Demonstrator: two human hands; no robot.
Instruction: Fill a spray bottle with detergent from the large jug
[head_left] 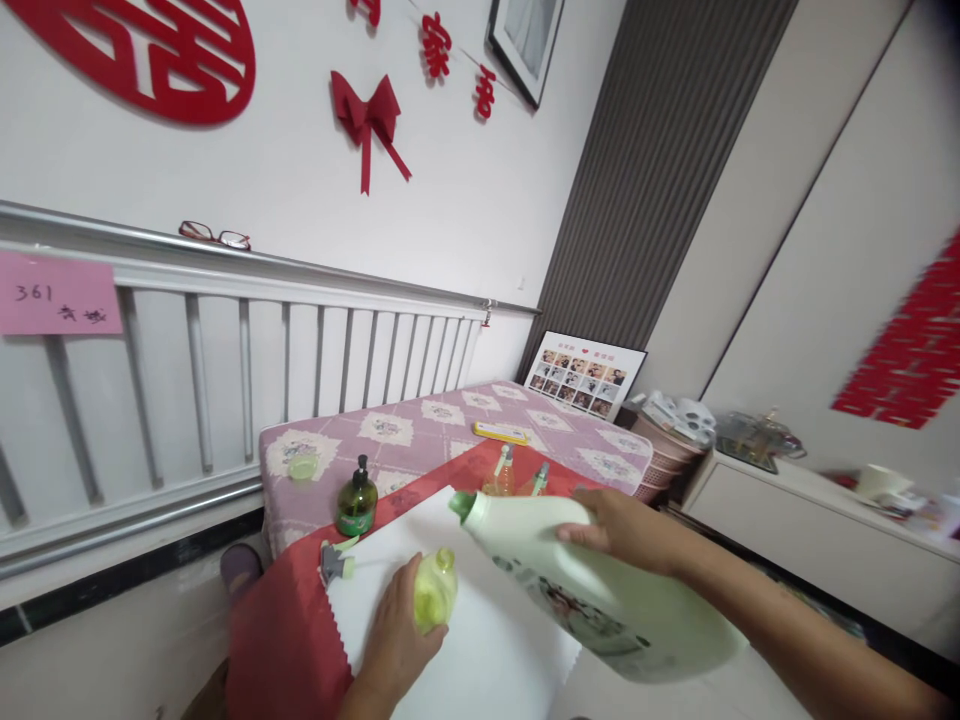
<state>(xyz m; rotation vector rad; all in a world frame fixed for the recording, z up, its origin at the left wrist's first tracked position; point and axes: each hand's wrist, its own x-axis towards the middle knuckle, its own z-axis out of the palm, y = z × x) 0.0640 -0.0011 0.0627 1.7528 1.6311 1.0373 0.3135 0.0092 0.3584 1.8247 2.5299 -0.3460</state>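
My right hand [619, 535] is closed on the handle of a big pale green detergent jug [600, 620]. The jug lies tilted nearly on its side, its green spout [461, 505] pointing left, above and apart from the small bottle. My left hand [394, 630] is wrapped round a small yellow-green bottle [435, 592] with an uncovered neck, over a white sheet [495, 650]. A grey spray head [335, 563] lies on the sheet's left edge. Beyond it stands a dark green pump bottle [357, 502], and a pale green cap [303, 467] lies further back.
Behind the jug stand a spray bottle with orange liquid [499, 478] and another sprayer top [540, 478]. A yellow-edged box [501, 433] lies on the purple patterned tablecloth [442, 412]. A white radiator [300, 350] runs along the left wall; a white cabinet [810, 510] is at right.
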